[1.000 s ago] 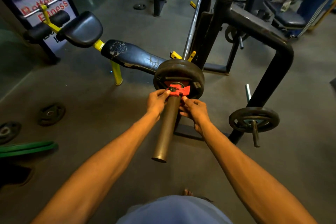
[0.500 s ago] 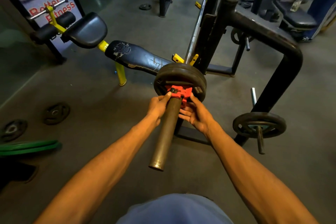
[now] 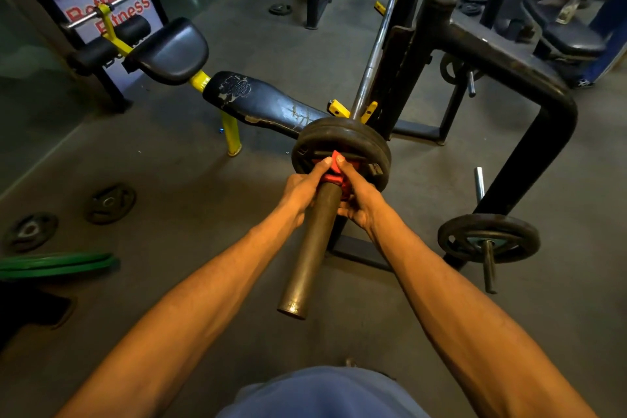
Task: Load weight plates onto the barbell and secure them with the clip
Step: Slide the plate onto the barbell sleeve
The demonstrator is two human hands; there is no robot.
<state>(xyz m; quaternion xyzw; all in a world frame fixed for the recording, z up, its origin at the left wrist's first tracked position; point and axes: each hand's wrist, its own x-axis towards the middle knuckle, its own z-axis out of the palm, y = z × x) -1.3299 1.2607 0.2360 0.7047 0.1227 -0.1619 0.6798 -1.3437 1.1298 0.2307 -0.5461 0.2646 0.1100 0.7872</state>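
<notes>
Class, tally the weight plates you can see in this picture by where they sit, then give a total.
On the barbell sleeve: 2
On the rack peg: 1
Black, flat on the floor at left: 2
Green, at left: 2
Total: 7

Both hands now close in around the red clip, thumbs pinching its raised tab against the plates.

Both forearms are bare from the lower corners of the frame up to the centre, with no sleeve, watch, band or glove on them. The left hand and the right hand wear no rings that can be seen. At the bottom centre a grey-blue cloth garment covers the body; its kind cannot be told
</notes>
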